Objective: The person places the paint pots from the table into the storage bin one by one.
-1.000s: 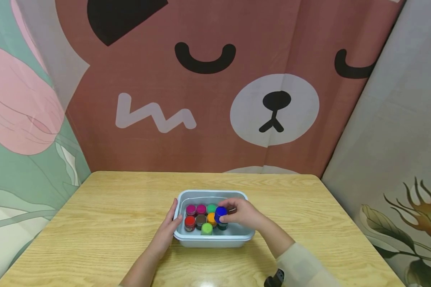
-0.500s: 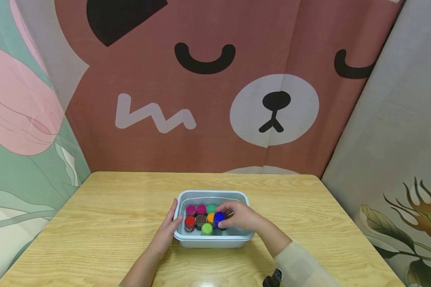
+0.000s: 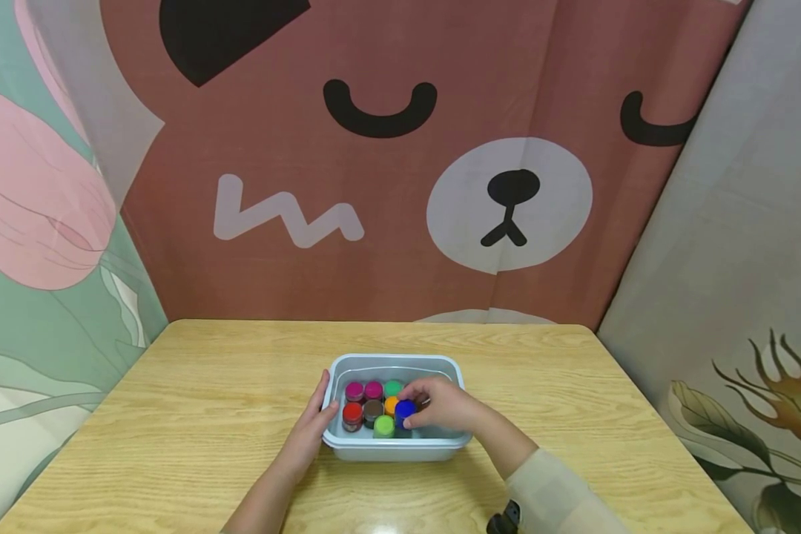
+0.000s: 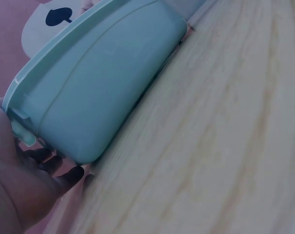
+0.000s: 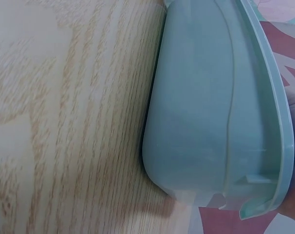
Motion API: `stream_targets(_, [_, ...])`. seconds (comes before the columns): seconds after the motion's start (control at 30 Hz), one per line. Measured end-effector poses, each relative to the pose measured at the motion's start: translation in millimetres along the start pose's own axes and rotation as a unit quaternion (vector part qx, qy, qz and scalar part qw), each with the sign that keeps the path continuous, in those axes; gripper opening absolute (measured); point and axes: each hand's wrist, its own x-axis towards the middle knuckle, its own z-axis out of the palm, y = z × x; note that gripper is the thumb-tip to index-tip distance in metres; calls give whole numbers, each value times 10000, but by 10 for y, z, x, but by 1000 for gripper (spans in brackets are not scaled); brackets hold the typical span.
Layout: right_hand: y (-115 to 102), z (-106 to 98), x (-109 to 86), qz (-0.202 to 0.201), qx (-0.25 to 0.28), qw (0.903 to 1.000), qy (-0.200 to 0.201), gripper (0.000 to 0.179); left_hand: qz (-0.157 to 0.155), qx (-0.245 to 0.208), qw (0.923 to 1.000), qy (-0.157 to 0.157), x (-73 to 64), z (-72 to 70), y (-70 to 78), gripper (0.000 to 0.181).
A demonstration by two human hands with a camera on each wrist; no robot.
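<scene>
A pale blue plastic tub (image 3: pixel 400 451) stands on the table, holding several small paint jars with coloured lids. My left hand (image 3: pixel 309 429) grips its left end, thumb at the rim; the left wrist view shows that hand's fingers (image 4: pixel 52 165) against the outer wall. My right hand (image 3: pixel 450 404) reaches inside and pinches a blue jar (image 3: pixel 405 410) between thumb and fingers. Close to it are an orange-lidded jar (image 3: pixel 391 405), a lime-green one (image 3: pixel 384 426) and a green one (image 3: pixel 393 388). Whether the blue jar touches the tub's floor is hidden.
Farther left in the tub sit a red-lidded jar (image 3: pixel 352 415), a brown one (image 3: pixel 373 412) and two magenta ones. The wooden table (image 3: pixel 193 415) ends at a printed bear curtain (image 3: pixel 374 282). A black device (image 3: pixel 503 519) is by the right sleeve.
The right hand has brought the blue jar slightly left and down, closer to the orange and lime-green jars. The left hand and tub have stayed put.
</scene>
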Motion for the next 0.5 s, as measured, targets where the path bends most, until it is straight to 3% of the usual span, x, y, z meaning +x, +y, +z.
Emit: stream_targets(0.5, [-58,10,2,189,-423,9989,-49,36,26,-96,9999,-62,-4,1,7,64])
